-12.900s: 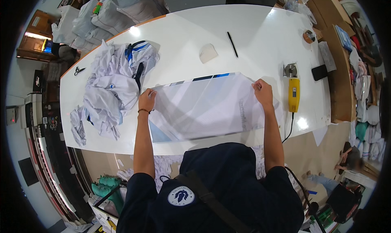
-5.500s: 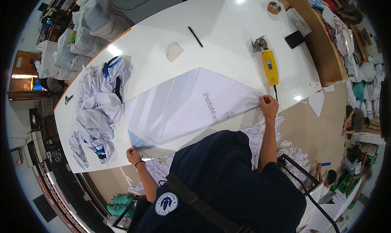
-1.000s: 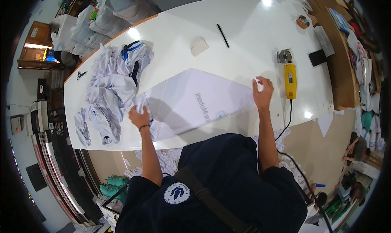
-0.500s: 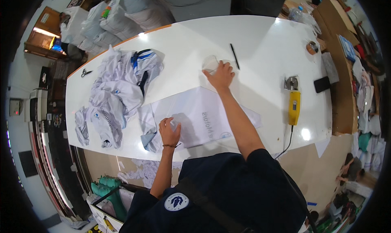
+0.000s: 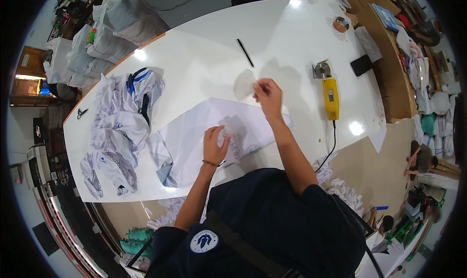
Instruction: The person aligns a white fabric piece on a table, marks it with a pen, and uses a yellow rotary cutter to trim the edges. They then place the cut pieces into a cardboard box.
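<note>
While left hand (image 5: 214,143) presses white fabric (image 5: 214,137), right hand (image 5: 267,94) pinches pale label (image 5: 243,84).

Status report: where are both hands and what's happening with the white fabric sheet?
Left hand flat on white fabric sheet. Right hand pinching small white piece above it. Yellow cutter beside right hand, not touching.

Left hand (image 5: 214,143) presses the white fabric sheet (image 5: 209,137); right hand (image 5: 267,94) pinches a small white piece (image 5: 243,84).
</note>
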`<state>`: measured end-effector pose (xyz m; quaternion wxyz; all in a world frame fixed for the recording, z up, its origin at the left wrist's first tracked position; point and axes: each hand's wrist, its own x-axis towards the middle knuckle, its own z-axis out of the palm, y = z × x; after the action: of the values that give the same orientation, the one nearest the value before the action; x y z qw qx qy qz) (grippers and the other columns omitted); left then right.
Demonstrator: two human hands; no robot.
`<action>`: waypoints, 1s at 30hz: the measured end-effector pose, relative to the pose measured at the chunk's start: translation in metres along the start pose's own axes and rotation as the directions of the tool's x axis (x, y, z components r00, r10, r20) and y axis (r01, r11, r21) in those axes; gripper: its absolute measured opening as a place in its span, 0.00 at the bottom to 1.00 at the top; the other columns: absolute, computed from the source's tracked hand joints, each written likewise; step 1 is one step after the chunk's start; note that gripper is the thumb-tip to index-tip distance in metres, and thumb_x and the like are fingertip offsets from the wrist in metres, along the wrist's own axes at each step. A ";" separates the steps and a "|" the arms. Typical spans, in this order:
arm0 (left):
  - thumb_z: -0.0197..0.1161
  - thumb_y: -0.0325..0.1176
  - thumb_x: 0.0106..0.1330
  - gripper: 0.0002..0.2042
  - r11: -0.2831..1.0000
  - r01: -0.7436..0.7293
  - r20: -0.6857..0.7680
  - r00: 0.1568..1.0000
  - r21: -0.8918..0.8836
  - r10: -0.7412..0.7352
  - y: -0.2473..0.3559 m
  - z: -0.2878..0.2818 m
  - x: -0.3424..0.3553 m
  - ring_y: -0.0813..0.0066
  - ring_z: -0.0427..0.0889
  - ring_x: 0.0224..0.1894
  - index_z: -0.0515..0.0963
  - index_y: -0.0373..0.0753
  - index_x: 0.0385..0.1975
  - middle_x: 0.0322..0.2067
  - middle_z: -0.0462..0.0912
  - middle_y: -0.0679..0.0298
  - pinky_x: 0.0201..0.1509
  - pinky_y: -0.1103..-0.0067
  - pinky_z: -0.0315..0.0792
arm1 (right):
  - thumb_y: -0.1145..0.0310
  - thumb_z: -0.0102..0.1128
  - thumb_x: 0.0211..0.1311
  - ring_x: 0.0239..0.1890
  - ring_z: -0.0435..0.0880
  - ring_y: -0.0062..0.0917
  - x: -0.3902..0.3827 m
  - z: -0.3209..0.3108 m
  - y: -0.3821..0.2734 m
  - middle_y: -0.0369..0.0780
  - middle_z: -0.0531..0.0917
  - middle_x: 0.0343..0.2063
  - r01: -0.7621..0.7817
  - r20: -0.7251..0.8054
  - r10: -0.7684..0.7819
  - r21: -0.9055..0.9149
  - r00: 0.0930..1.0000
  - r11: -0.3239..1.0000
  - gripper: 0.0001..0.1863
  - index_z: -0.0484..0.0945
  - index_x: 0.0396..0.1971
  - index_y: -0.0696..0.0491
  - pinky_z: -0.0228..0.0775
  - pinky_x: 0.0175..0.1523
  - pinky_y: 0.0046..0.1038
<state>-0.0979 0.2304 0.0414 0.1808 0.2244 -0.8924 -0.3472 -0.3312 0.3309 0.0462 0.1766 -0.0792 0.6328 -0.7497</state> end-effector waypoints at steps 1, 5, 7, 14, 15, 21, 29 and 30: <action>0.69 0.33 0.64 0.17 0.995 0.033 0.036 0.999 -0.097 -0.030 0.009 0.008 0.006 0.58 0.81 0.48 0.80 0.37 0.51 0.44 0.82 0.53 0.52 0.67 0.75 | 0.73 0.68 0.64 0.24 0.81 0.19 -0.015 -0.021 -0.007 0.38 0.83 0.28 -0.030 -0.028 0.031 0.048 0.999 0.998 0.09 0.79 0.38 0.61 0.72 0.27 0.21; 0.67 0.34 0.67 0.16 0.898 0.135 0.145 0.986 -0.418 -0.081 0.040 0.059 0.016 0.70 0.87 0.36 0.82 0.35 0.51 0.36 0.88 0.55 0.42 0.76 0.80 | 0.73 0.69 0.63 0.26 0.83 0.22 -0.073 -0.093 -0.009 0.39 0.83 0.26 -0.075 -0.163 0.086 0.068 0.983 0.995 0.10 0.79 0.40 0.62 0.75 0.29 0.24; 0.66 0.34 0.68 0.15 0.870 0.274 0.307 0.940 -0.410 -0.151 0.053 0.080 0.015 0.74 0.88 0.34 0.83 0.35 0.51 0.34 0.89 0.57 0.41 0.79 0.80 | 0.73 0.69 0.63 0.26 0.83 0.23 -0.094 -0.117 0.003 0.40 0.83 0.26 -0.137 -0.209 0.139 0.022 0.968 0.990 0.11 0.78 0.41 0.61 0.76 0.30 0.25; 0.66 0.32 0.65 0.12 0.766 0.483 0.459 0.844 -0.424 -0.277 0.084 0.109 0.003 0.79 0.88 0.29 0.86 0.32 0.43 0.29 0.90 0.60 0.37 0.84 0.79 | 0.73 0.71 0.61 0.25 0.83 0.21 -0.125 -0.137 0.012 0.41 0.84 0.27 -0.166 -0.264 0.166 0.023 0.950 0.986 0.12 0.78 0.39 0.62 0.77 0.30 0.22; 0.67 0.32 0.65 0.12 0.772 0.497 0.457 0.836 -0.395 -0.304 0.084 0.110 0.003 0.80 0.88 0.29 0.86 0.32 0.43 0.28 0.90 0.61 0.37 0.84 0.79 | 0.74 0.71 0.61 0.25 0.82 0.21 -0.125 -0.138 0.015 0.40 0.84 0.27 -0.158 -0.265 0.156 0.017 0.952 0.987 0.12 0.78 0.39 0.62 0.77 0.30 0.21; 0.67 0.30 0.64 0.13 0.680 0.600 0.461 0.787 -0.421 -0.409 0.084 0.114 0.004 0.76 0.89 0.31 0.84 0.30 0.44 0.30 0.89 0.58 0.37 0.83 0.82 | 0.63 0.78 0.52 0.36 0.82 0.29 -0.119 -0.139 0.023 0.41 0.83 0.33 0.035 -0.223 -0.181 -0.534 0.958 0.845 0.16 0.82 0.35 0.56 0.75 0.42 0.35; 0.67 0.26 0.63 0.11 0.603 0.627 0.475 0.775 -0.494 -0.417 0.087 0.122 0.005 0.70 0.89 0.31 0.80 0.25 0.41 0.32 0.88 0.51 0.37 0.80 0.84 | 0.52 0.76 0.48 0.51 0.72 0.39 -0.123 -0.142 0.029 0.41 0.76 0.42 0.025 -0.163 -0.294 -0.837 0.942 0.547 0.19 0.84 0.34 0.48 0.60 0.53 0.45; 0.67 0.26 0.63 0.11 0.610 0.620 0.474 0.780 -0.493 -0.410 0.085 0.124 0.005 0.70 0.89 0.31 0.80 0.25 0.41 0.32 0.88 0.51 0.37 0.80 0.84 | 0.52 0.76 0.48 0.50 0.72 0.39 -0.123 -0.143 0.030 0.41 0.76 0.43 0.038 -0.152 -0.305 -0.843 0.940 0.537 0.19 0.84 0.35 0.48 0.61 0.53 0.45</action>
<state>-0.1848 0.3504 0.0159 -0.0086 0.3434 -0.6361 -0.6909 -0.2611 0.5037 0.0033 -0.0487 -0.1083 0.9176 -0.3792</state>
